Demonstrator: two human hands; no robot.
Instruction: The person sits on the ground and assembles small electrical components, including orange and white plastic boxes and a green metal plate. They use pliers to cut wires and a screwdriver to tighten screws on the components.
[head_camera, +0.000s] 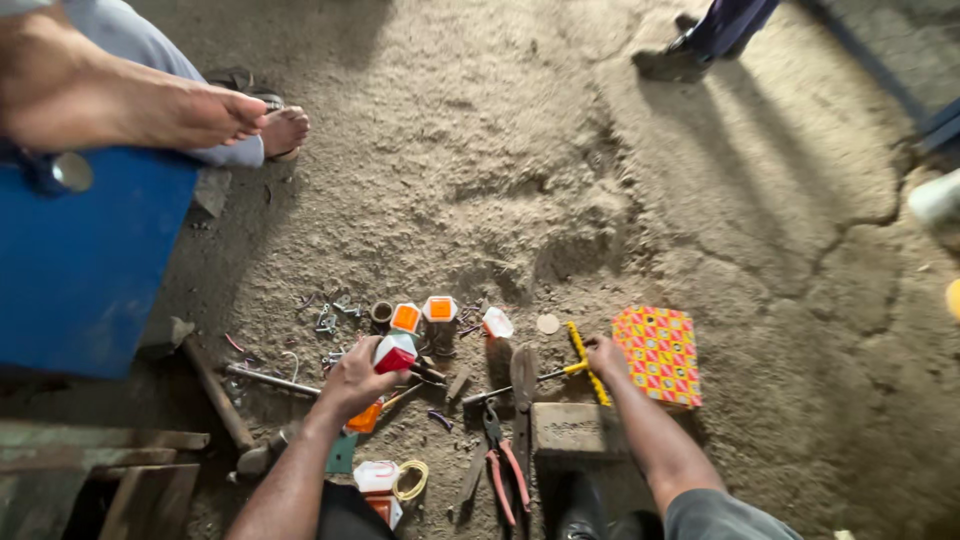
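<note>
My left hand (352, 382) is closed around a small red and white block-shaped part (395, 353), held just above the dirt floor. My right hand (603, 356) grips a tool with a yellow handle (582, 360) beside a patterned red and yellow box (660, 354). Two white parts with orange faces (422, 313) lie just beyond my left hand. Red-handled pliers (503, 466) lie between my arms. A wooden block (573, 429) sits under my right forearm.
A blue box (85, 260) stands at the left with another person's bare feet (150, 105) resting above it. Someone else's shoe (670, 62) is at the top. Metal rods (270, 381), a hammer (222, 400), wire bits and a yellow ring (410, 480) litter the dirt floor.
</note>
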